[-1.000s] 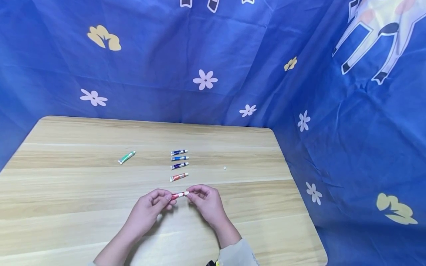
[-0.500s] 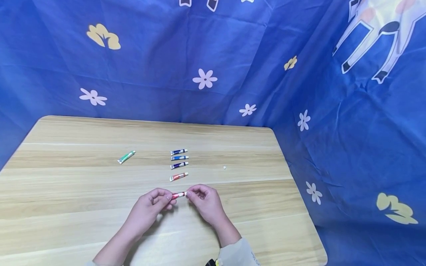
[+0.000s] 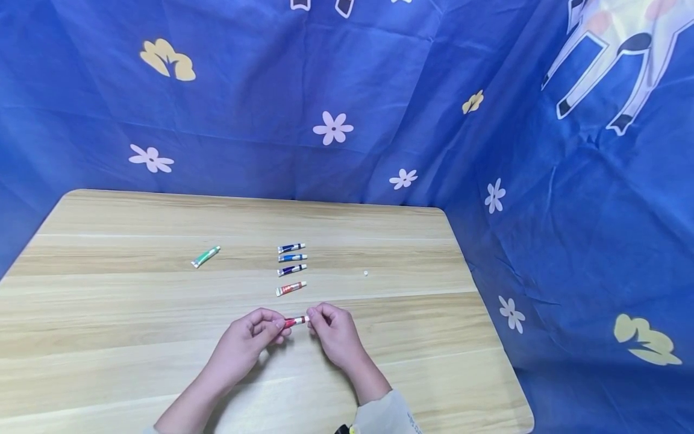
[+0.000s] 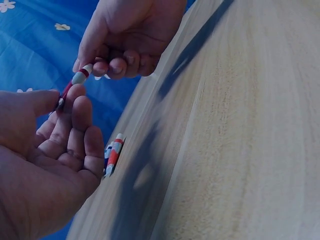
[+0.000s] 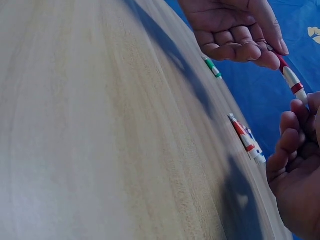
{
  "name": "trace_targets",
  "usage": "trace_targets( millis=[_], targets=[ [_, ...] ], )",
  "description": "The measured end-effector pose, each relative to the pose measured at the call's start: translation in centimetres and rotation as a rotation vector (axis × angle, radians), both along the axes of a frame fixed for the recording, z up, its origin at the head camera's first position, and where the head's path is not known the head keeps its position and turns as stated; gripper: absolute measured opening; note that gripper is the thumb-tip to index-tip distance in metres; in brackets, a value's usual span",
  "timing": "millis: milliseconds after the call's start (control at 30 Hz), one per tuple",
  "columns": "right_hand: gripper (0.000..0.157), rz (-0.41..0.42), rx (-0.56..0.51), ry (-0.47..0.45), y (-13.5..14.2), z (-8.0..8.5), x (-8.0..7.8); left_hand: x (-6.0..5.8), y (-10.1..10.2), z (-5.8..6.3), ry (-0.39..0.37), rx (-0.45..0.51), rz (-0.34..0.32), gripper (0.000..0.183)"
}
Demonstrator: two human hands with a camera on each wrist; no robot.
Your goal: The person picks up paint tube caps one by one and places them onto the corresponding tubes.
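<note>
Over the near part of the table, my left hand (image 3: 244,340) pinches the tail of a small red paint tube (image 3: 294,322) between thumb and fingers. The white cap end of that tube (image 5: 298,91) meets the fingertips of my right hand (image 3: 337,339), whose thumb and forefinger pinch it. In the left wrist view the tube (image 4: 80,76) slants up from the left hand (image 4: 55,150) to the right hand (image 4: 132,30). Just beyond the hands lies an orange-red paint tube (image 3: 291,289), with dark blue (image 3: 291,248), blue (image 3: 293,258) and violet (image 3: 292,270) tubes behind it.
A green paint tube (image 3: 206,257) lies apart at the left. To the right of the row is a tiny white piece (image 3: 365,273), perhaps a cap. The wooden table (image 3: 135,325) is bordered by blue patterned cloth (image 3: 244,120) at the back and right.
Both hands and the red paint tube have shifted slightly to the right and toward the person. The right fingertips have changed position slightly at the cap end. The other tubes have not moved.
</note>
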State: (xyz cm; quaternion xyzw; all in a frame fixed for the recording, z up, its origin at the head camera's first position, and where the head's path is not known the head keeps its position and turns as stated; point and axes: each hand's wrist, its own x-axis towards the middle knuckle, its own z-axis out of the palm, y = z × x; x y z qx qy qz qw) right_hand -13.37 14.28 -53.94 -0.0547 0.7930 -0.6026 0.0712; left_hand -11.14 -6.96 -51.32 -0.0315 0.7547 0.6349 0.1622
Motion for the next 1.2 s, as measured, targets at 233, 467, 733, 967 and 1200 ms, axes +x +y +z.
trace_targets(
  millis=[233,467,733,967,1200],
  targets=[
    [0.047,0.030,0.037,-0.001,0.5,0.5,-0.1,0.0,0.0,-0.1,-0.006,-0.012,0.004,0.026],
    [0.031,0.162,0.003,0.044,1.4,0.9,-0.3,-0.1,-0.2,-0.4,-0.030,-0.004,0.015,0.026],
    [0.020,0.156,-0.027,0.129,1.4,1.2,0.1,-0.1,-0.3,-0.3,-0.057,0.011,0.020,0.028],
    [0.012,0.083,0.025,0.154,1.2,1.3,0.0,-0.1,-0.4,-0.1,-0.008,-0.004,0.011,0.028],
    [0.014,0.060,-0.012,0.098,1.3,0.4,-0.1,0.1,-0.5,0.3,0.093,-0.099,-0.038,0.026]
  ],
)
